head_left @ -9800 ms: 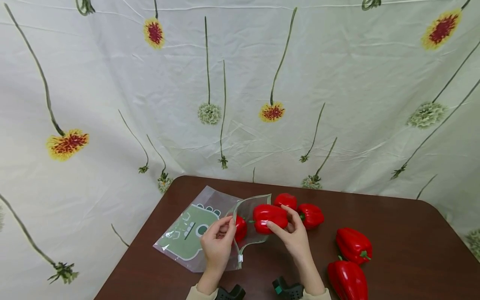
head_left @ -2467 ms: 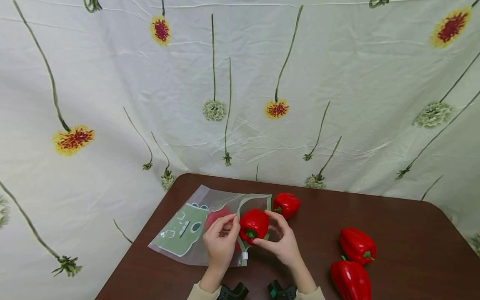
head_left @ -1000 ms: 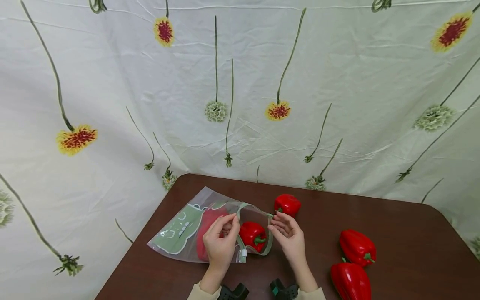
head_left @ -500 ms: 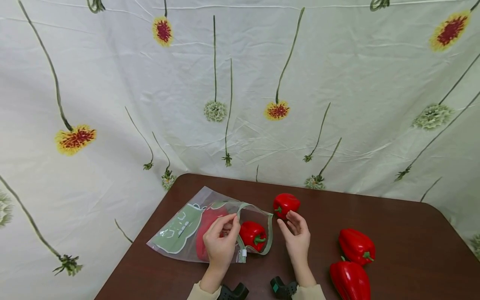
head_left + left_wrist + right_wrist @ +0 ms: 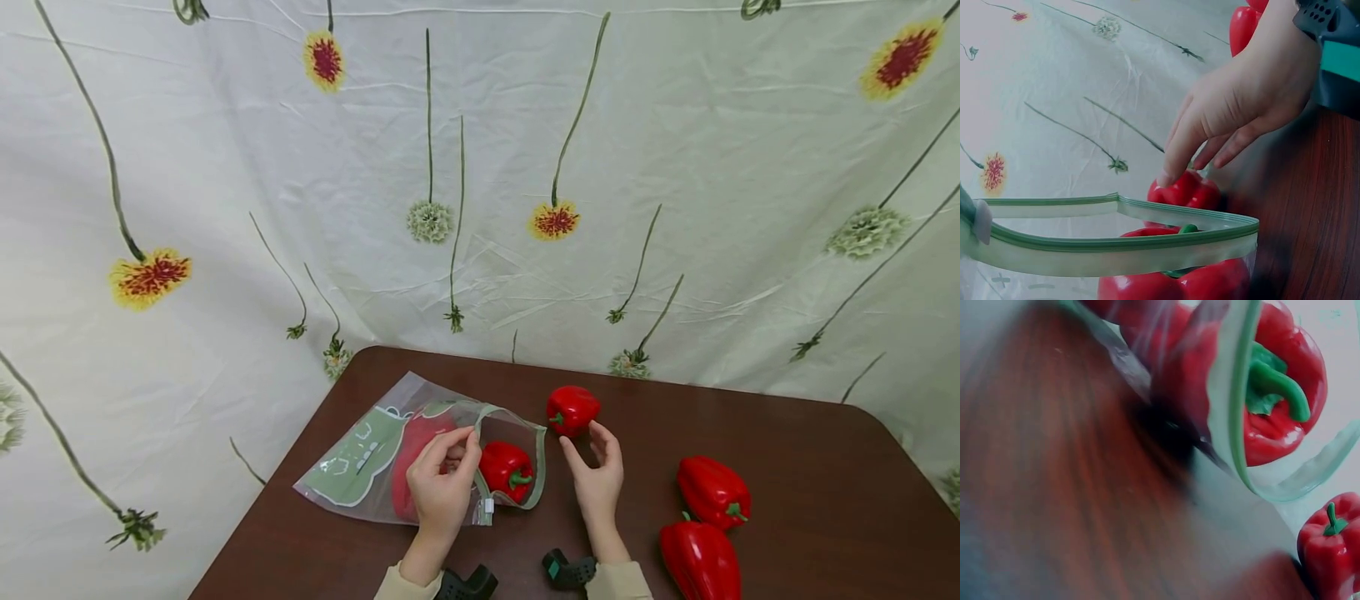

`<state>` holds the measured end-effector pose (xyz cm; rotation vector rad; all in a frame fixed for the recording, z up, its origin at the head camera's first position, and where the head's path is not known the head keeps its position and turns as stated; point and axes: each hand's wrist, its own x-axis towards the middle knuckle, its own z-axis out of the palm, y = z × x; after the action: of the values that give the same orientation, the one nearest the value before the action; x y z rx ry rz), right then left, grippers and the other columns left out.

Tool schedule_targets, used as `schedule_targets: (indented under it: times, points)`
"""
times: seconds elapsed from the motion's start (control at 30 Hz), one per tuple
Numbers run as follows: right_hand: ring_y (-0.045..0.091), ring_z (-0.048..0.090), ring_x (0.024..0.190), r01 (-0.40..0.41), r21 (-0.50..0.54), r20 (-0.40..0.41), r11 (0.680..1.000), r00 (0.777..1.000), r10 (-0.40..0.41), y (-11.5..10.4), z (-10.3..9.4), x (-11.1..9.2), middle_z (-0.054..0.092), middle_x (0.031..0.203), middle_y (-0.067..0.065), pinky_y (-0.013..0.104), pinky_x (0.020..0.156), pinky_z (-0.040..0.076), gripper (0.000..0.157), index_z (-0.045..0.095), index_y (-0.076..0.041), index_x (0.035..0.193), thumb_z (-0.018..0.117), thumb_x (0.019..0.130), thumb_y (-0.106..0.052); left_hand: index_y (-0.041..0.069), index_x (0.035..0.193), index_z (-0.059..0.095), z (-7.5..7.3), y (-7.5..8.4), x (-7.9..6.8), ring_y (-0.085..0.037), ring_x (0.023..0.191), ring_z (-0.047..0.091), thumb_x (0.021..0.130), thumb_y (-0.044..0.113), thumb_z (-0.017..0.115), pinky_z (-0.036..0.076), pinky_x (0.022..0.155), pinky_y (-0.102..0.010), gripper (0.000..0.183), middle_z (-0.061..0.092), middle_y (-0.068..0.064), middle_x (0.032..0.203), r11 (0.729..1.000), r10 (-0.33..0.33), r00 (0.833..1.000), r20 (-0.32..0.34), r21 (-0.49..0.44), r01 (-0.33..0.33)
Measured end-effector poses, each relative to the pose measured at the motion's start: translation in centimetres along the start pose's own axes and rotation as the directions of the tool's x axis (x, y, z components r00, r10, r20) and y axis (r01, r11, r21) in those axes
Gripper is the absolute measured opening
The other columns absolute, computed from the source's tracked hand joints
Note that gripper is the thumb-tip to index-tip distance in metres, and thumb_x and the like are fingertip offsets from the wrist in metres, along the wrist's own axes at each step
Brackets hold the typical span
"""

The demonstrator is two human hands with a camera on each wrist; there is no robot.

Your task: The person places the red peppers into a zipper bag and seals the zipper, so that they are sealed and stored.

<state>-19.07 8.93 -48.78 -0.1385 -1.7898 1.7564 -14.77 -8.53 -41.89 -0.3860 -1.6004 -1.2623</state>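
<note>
My left hand (image 5: 440, 483) pinches the green-edged rim of a clear zip bag (image 5: 360, 467), whose mouth gapes to the right. One red bell pepper (image 5: 504, 468) lies just inside the mouth, green stem outward. More red shows through the plastic deeper in. At the back of the table, right of the mouth, sits another bell pepper (image 5: 572, 407). My right hand (image 5: 600, 483) reaches toward it with thumb and fingers spread, fingertips right at its near side. In the left wrist view, the right hand (image 5: 1229, 119) overlaps that pepper from above, behind the bag rim (image 5: 1129, 245).
Two more red bell peppers, one behind (image 5: 712, 492) and one in front (image 5: 701, 562), lie on the dark brown table (image 5: 817, 500) to the right. A white flower-print cloth (image 5: 480, 183) hangs behind the table's back edge.
Earlier, the right hand placed bell peppers at the bag's mouth and let the latest one go inside. Since then it has touched the rim and moved right to the back pepper. The left hand stays put.
</note>
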Motion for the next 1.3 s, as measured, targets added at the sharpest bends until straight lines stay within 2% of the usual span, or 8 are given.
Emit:
schedule_targets:
  times: [0.03, 0.13, 0.3, 0.47, 0.73, 1.07, 1.3]
  points:
    - [0.037, 0.05, 0.11, 0.0, -0.002, -0.003, 1.0, 1.0, 0.0, 0.6, 0.0, 0.2, 0.056, 0.117, 0.024, 0.041, 0.095, 0.041, 0.049, 0.054, 0.01, 0.117, 0.076, 0.075, 0.0, -0.008, 0.079, 0.068, 0.0, 0.0, 0.0, -0.018, 0.05, 0.054, 0.063, -0.022, 0.069, 0.049, 0.05, -0.018, 0.021, 0.064, -0.014, 0.067, 1.0, 0.0, 1.0, 0.0, 0.002, 0.0]
    - [0.035, 0.049, 0.113, -0.008, -0.012, -0.003, 1.0, 1.0, 0.008, 2.0, -0.2, 0.8, 0.055, 0.12, 0.022, 0.043, 0.096, 0.039, 0.052, 0.053, 0.007, 0.12, 0.077, 0.075, -0.002, -0.007, 0.079, 0.069, 0.0, 0.0, -0.1, -0.018, 0.05, 0.054, 0.064, -0.021, 0.069, 0.05, 0.05, -0.018, 0.021, 0.064, -0.014, 0.067, 1.0, -0.004, 1.0, 0.002, 0.006, 0.004]
    - [0.031, 0.048, 0.115, -0.017, -0.029, 0.001, 0.999, 1.0, 0.017, 4.1, -0.4, 1.6, 0.054, 0.123, 0.018, 0.039, 0.096, 0.04, 0.057, 0.052, 0.002, 0.124, 0.078, 0.075, -0.008, -0.007, 0.08, 0.068, 0.0, 0.0, -0.1, -0.017, 0.05, 0.054, 0.064, -0.021, 0.069, 0.05, 0.05, -0.019, 0.021, 0.063, -0.013, 0.066, 1.0, -0.005, 1.0, 0.005, 0.004, 0.005]
    - [0.028, 0.047, 0.116, -0.046, -0.041, 0.008, 0.998, 0.999, 0.046, 4.3, -0.5, 2.0, 0.052, 0.126, 0.015, 0.033, 0.094, 0.039, 0.061, 0.05, 0.0, 0.126, 0.08, 0.075, -0.013, -0.008, 0.08, 0.068, -0.1, 0.0, 0.0, -0.017, 0.051, 0.054, 0.064, -0.021, 0.069, 0.05, 0.05, -0.019, 0.021, 0.063, -0.013, 0.067, 1.0, -0.005, 1.0, 0.008, -0.001, 0.005]
    - [0.031, 0.042, 0.122, -0.058, -0.039, 0.033, 0.998, 0.998, 0.059, 4.7, -0.6, 2.8, 0.047, 0.132, 0.016, 0.047, 0.1, 0.035, 0.067, 0.047, 0.0, 0.13, 0.08, 0.074, -0.013, -0.008, 0.08, 0.068, -0.1, 0.0, 0.0, -0.017, 0.051, 0.054, 0.064, -0.021, 0.069, 0.05, 0.05, -0.019, 0.021, 0.063, -0.014, 0.067, 1.0, -0.007, 1.0, 0.007, 0.0, 0.007]
    - [0.03, 0.038, 0.126, -0.047, -0.173, 0.13, 0.984, 0.989, 0.07, 5.1, -0.6, 3.9, 0.041, 0.139, 0.015, 0.045, 0.101, 0.037, 0.08, 0.041, -0.004, 0.138, 0.083, 0.071, -0.017, -0.008, 0.081, 0.068, -0.1, 0.0, 0.1, -0.017, 0.051, 0.054, 0.065, -0.021, 0.069, 0.049, 0.051, -0.018, 0.021, 0.063, -0.013, 0.068, 1.0, -0.014, 1.0, 0.009, -0.001, 0.014]
    - [0.03, 0.037, 0.127, -0.038, -0.21, 0.169, 0.977, 0.983, 0.074, 5.5, -0.7, 4.4, 0.04, 0.14, 0.016, 0.045, 0.102, 0.035, 0.083, 0.038, -0.003, 0.139, 0.082, 0.072, -0.019, -0.008, 0.081, 0.068, -0.1, 0.0, 0.1, -0.017, 0.051, 0.054, 0.064, -0.021, 0.07, 0.049, 0.051, -0.018, 0.021, 0.063, -0.013, 0.067, 1.0, -0.018, 1.0, 0.005, 0.007, 0.018]
